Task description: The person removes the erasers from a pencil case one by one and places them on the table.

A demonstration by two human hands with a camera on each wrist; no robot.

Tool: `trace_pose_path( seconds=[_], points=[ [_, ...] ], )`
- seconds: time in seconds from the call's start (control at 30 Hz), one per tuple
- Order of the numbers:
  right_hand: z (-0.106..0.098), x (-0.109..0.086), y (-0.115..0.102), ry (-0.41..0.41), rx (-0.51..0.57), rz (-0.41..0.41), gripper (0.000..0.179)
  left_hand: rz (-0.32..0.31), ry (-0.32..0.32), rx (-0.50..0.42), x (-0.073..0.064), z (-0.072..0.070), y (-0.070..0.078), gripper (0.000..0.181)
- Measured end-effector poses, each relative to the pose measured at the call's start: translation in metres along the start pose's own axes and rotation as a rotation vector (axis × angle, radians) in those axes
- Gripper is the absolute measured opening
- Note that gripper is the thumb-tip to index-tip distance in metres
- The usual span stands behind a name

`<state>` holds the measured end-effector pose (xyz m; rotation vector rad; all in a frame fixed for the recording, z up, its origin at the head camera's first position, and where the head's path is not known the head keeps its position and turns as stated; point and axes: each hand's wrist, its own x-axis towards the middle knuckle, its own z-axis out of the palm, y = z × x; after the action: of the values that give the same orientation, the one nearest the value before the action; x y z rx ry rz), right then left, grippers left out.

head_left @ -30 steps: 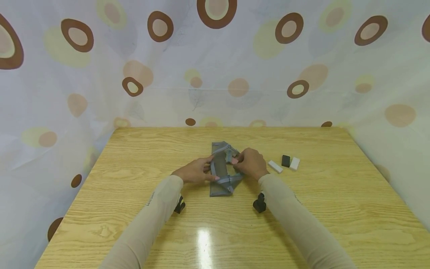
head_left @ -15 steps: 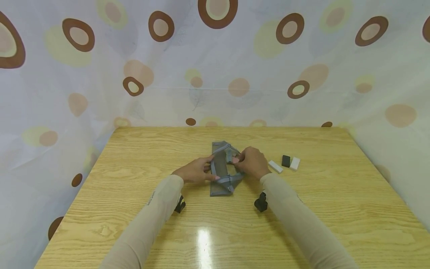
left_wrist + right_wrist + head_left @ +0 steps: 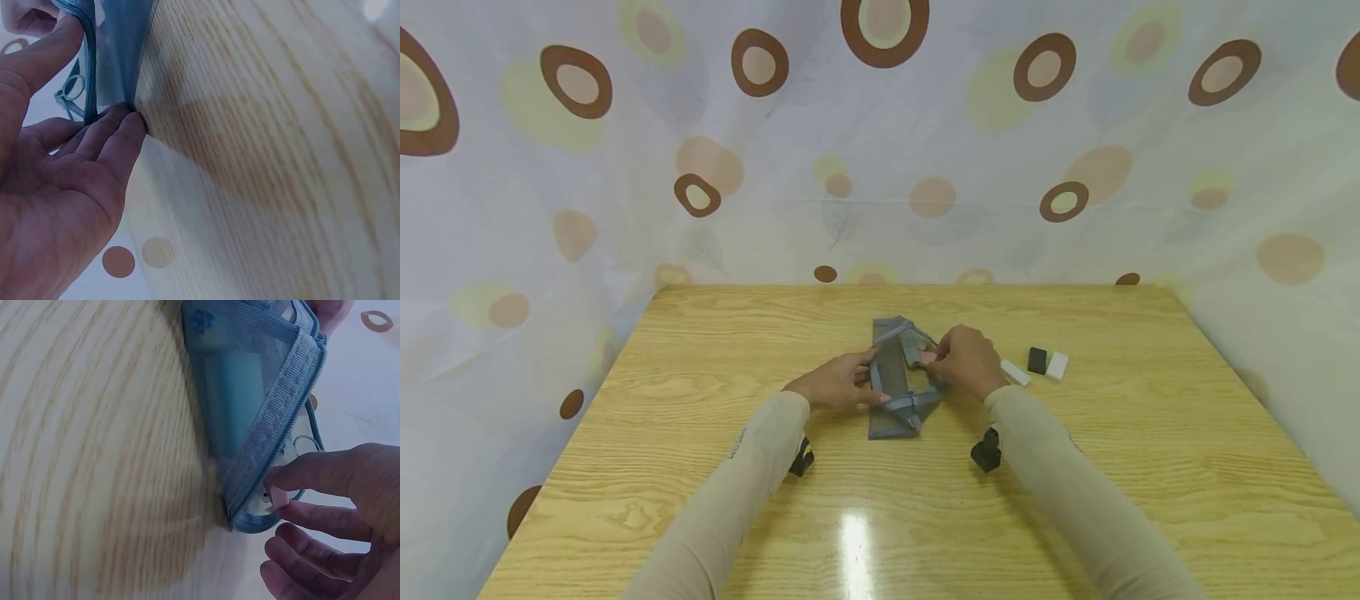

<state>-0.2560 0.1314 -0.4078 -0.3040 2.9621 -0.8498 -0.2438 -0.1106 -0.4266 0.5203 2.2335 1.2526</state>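
A grey-blue mesh zip pouch (image 3: 891,371) lies on the table with its zipped mouth spread apart. My left hand (image 3: 835,382) holds its left side, thumb and fingers set apart along the edge; the left wrist view has the thumb (image 3: 53,53) at the zip. At the mouth's right side, my right hand (image 3: 967,361) pinches a small pink block (image 3: 279,497) between thumb and forefinger. Through the mesh in the right wrist view shows a blue-green block (image 3: 234,403). A zip-pull ring (image 3: 306,445) hangs beyond the pinching fingers. The pouch's inside is partly hidden.
Right of the right hand lie a white block (image 3: 1016,372), a black block (image 3: 1037,360) and another white block (image 3: 1057,366). The wooden table (image 3: 737,325) meets a patterned curtain (image 3: 880,233) at its back edge.
My right hand has shifted slightly right, still pinching the pink block at the pouch mouth. The left hand keeps its place on the pouch.
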Motion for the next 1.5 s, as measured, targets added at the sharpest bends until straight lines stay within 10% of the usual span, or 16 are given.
trace_pose_path(
  seconds=[0.77, 1.5],
  points=[
    [-0.017, -0.007, 0.003, -0.035, -0.036, 0.028, 0.049, -0.003, 0.002, -0.004, 0.000, 0.002, -0.001, 0.097],
    [-0.038, -0.016, 0.017, 0.007, -0.011, -0.035, 0.029, -0.023, 0.006, 0.000, -0.004, 0.001, 0.004, 0.096]
  ],
)
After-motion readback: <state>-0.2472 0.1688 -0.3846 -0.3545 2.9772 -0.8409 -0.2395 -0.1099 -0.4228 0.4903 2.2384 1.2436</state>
